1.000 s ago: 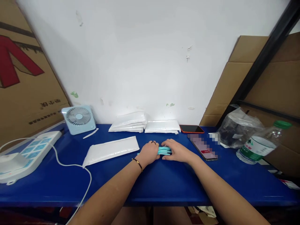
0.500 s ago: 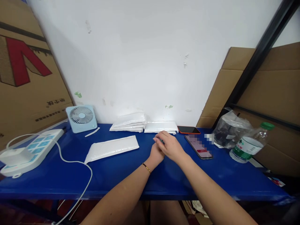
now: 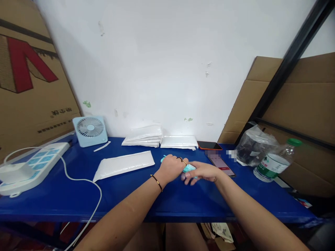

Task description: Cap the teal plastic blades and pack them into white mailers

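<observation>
Over the middle of the desk, my left hand (image 3: 171, 170) is closed around a small turquoise object (image 3: 188, 168), whose kind I cannot make out. Bits of it stick out on both sides of that fist. My right hand (image 3: 202, 172) meets its right end, thumb and fingers bent around it and slightly blurred. Most of the object is hidden by the hands. To the left of them lies a white padded envelope (image 3: 125, 164), apart from both hands. A phone (image 3: 222, 164) with a lit screen is just beyond my right wrist.
Along the wall stand two stacks of white envelopes (image 3: 143, 136) and a phone with a red edge (image 3: 209, 145). At left are a blue fan (image 3: 90, 130), a paper strip (image 3: 102, 146) and a power strip (image 3: 39, 165) with a white cable. A bottle (image 3: 274, 162) and bagged cup (image 3: 255, 144) stand right.
My clasped hands have come apart sideways, my left moving left and my right moving right. The turquoise object, mostly covered before, now shows between them.
</observation>
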Tool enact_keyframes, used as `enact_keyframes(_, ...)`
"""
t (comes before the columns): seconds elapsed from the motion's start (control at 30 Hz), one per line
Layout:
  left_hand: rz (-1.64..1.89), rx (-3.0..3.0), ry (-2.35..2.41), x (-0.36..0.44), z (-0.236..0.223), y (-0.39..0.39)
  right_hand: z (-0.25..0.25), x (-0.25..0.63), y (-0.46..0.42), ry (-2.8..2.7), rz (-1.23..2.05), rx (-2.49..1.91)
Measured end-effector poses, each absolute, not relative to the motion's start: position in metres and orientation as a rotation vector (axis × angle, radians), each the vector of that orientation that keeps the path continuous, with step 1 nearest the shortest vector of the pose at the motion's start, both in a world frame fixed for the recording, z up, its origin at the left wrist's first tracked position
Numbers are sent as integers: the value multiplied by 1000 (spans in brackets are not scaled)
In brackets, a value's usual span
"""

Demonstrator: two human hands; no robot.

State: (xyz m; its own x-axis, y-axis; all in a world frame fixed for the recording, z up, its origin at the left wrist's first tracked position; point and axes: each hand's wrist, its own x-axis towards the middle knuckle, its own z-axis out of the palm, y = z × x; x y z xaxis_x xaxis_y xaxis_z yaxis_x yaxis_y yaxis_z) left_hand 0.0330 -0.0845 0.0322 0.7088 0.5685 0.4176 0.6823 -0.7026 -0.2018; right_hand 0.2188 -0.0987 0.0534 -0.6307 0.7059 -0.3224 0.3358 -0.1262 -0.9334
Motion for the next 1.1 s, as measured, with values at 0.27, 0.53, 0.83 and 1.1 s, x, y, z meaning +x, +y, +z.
enact_keyframes(0.27,-359,-2570,-595,35,36,-96,37,203,-92,-1888,2119,-1315)
enact_keyframes(0.53,-110,-2701,-1362,29,46,-91,53,183,-117,-2495,-121,-1799)
enact_keyframes(0.83,-360,-2747,-470,21,46,-103,22,187,-124,-1414,2602,-896)
enact_keyframes(1.1,-571,-2441,-1646,-26,35,-85,18,194,-136,-1321,2170,-1284)
